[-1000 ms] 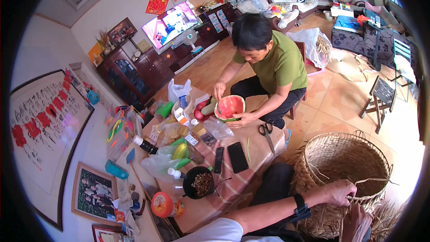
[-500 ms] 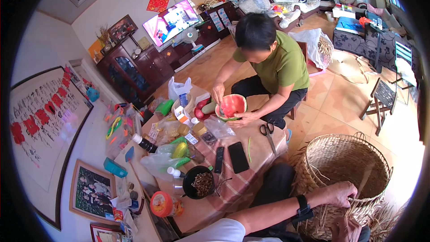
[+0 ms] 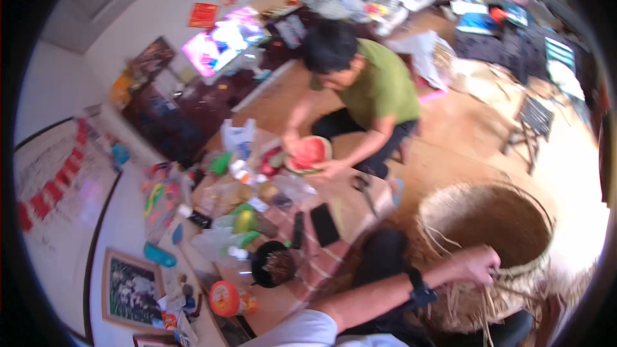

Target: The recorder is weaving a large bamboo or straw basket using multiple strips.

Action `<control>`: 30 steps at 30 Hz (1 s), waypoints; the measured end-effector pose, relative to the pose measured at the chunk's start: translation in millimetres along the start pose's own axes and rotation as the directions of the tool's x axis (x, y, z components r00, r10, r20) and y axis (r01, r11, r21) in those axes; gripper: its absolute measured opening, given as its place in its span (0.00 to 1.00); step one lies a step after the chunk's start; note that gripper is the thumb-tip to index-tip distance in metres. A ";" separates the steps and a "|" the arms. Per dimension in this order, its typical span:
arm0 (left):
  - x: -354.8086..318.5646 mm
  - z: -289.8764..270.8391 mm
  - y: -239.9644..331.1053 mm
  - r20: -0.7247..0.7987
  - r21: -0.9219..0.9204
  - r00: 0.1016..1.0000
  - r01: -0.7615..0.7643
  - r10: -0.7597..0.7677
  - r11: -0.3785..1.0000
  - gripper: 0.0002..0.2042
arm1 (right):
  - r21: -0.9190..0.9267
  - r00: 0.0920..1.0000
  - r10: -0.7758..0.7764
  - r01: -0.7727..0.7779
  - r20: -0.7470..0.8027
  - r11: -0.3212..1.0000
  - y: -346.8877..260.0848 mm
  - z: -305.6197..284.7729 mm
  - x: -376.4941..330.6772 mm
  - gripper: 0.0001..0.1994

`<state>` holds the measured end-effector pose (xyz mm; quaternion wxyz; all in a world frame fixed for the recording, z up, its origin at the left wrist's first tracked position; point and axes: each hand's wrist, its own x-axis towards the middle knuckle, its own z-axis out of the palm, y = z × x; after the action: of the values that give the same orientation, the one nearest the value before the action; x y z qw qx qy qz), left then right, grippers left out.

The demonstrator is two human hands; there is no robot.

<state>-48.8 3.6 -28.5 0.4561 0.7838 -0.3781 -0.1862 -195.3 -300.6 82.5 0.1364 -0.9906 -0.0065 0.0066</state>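
A large round basket (image 3: 443, 218), woven from straw-coloured plant strands, stands at the lower right with its mouth tilted up. My left hand (image 3: 477, 265) is closed at its near rim, fingers pinching the weave. Loose strands hang below that hand, and one runs from it toward the right. At the lower right edge a dark, blurred shape looks like my right hand (image 3: 551, 315) near the end of that strand; its fingers are smeared by motion.
Across the low table (image 3: 292, 289), a seated person in green holds a cut watermelon (image 3: 312, 153). Scissors (image 3: 365, 191), a phone (image 3: 324, 223), a dark bowl (image 3: 273, 263) and an orange-lidded jar (image 3: 226, 299) lie on it. A folding stool (image 3: 532, 122) stands beyond the basket.
The view has swung, shifting and blurring the scene. My right hand has left its place below the left one, apparently moving right. My left hand stays closed at the basket rim.
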 end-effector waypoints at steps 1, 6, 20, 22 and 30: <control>-7.6 -13.9 3.1 0.055 -0.015 0.997 0.056 -0.055 0.998 0.16 | 0.080 0.999 0.021 -0.018 -0.034 0.997 23.7 25.6 10.6 0.14; -38.5 -52.5 0.4 0.064 -0.015 0.981 0.182 -0.180 0.983 0.12 | 0.285 0.995 0.018 0.010 -0.096 0.958 47.2 98.9 56.7 0.09; -30.0 -51.1 0.7 0.236 -0.278 0.958 0.227 -0.162 0.933 0.19 | 0.187 0.854 0.046 0.061 -0.519 0.980 41.5 86.6 -0.4 0.08; -30.5 -51.6 4.9 0.243 -0.253 0.964 0.170 -0.108 0.953 0.17 | 0.252 0.897 -0.088 0.214 -0.434 0.944 -19.4 88.3 -6.6 0.15; -27.7 -39.8 5.5 0.115 -0.197 0.975 0.209 -0.189 0.958 0.12 | 0.031 0.894 -0.323 0.349 -0.311 0.936 -107.3 131.6 4.7 0.14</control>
<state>-43.7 46.0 -4.8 0.4959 0.7562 -0.2969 -0.3067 -193.7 -161.8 -15.2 0.1775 -0.9570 -0.1566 -0.1676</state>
